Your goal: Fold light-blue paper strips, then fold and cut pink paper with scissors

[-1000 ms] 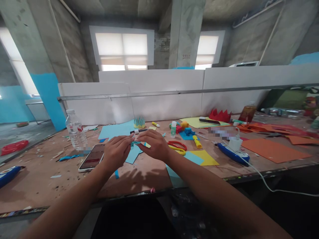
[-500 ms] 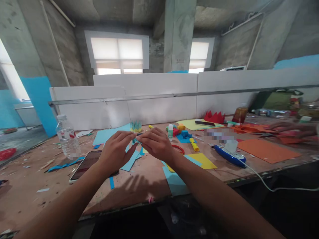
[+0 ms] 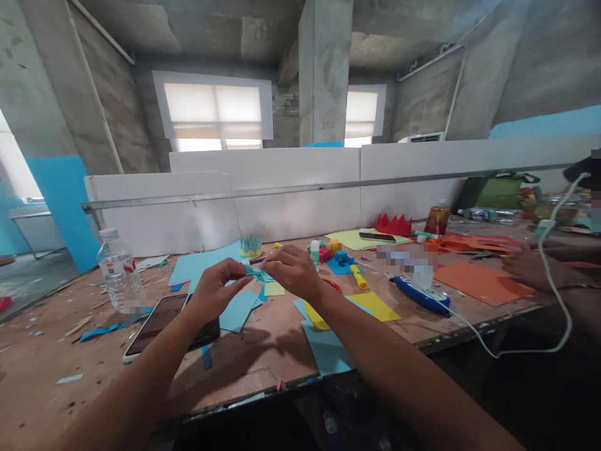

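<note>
Between both hands, above the table, is a crumpled strip of light blue paper (image 3: pixel 256 274) with thin cut ends. My left hand (image 3: pixel 216 283) pinches its left end between thumb and fingers. My right hand (image 3: pixel 295 270) closes on the other end, its fingertips partly hidden behind the back of the hand. Just beyond stands a small blue-and-yellow fringed paper crown (image 3: pixel 251 246). Below the hands lie light blue paper sheets (image 3: pixel 238 311) and a small pale yellow piece (image 3: pixel 274 289). A phone (image 3: pixel 157 322) rests by my left forearm.
A water bottle (image 3: pixel 118 269) stands at left. Beyond my right hand are a glue stick (image 3: pixel 315 252), small coloured blocks (image 3: pixel 342 258) and a red paper crown (image 3: pixel 393 225). A blue power strip (image 3: pixel 421 295) trails a white cable. At right, another person's hand (image 3: pixel 523 266) is near orange paper (image 3: pixel 483 283).
My hands have drawn slightly apart, and more of the blue paper shows between them. The view has shifted a little. At right, the other person's hand has moved lower, and a white cable now hangs there.
</note>
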A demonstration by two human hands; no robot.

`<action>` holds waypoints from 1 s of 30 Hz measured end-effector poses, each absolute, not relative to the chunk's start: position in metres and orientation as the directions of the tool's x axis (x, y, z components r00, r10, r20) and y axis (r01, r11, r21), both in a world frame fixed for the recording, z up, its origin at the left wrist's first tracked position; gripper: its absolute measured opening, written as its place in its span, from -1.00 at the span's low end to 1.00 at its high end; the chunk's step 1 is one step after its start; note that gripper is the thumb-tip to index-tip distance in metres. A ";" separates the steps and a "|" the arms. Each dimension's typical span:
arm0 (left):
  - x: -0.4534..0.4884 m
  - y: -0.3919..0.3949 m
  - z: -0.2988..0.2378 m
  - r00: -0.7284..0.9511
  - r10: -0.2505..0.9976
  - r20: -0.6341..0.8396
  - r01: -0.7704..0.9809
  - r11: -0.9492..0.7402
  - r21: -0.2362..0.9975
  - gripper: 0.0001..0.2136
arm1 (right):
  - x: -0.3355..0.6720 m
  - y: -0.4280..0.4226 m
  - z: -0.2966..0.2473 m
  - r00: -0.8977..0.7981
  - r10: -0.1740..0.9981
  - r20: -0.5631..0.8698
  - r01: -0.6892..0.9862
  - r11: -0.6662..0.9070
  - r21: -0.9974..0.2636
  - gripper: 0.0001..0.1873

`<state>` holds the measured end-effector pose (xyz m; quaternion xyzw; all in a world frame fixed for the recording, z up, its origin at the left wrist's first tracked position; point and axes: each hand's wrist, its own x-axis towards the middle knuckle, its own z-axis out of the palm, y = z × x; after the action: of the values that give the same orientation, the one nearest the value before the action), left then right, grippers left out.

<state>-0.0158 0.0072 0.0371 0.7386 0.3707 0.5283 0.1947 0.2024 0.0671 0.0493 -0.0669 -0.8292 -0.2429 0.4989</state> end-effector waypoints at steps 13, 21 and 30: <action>-0.016 0.015 0.027 -0.066 0.733 0.677 0.354 -0.617 0.703 -0.84 | 0.193 0.062 0.042 -0.509 0.124 0.852 0.245 0.970 0.006 -0.75; -0.016 0.015 0.026 -0.009 0.773 0.635 0.205 -0.620 0.757 -0.75 | 0.193 0.066 0.043 -0.505 0.065 0.861 0.252 0.965 0.075 -0.82; -0.012 0.007 0.032 -0.004 0.799 0.602 0.100 -0.598 0.795 -0.81 | 0.193 0.065 0.042 -0.498 -0.009 0.867 0.266 0.950 0.163 -0.81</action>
<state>-0.0122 0.0069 0.0318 0.6465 0.3478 0.6174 0.2828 0.1925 0.0647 0.0416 -0.0752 -0.8541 -0.1388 0.4955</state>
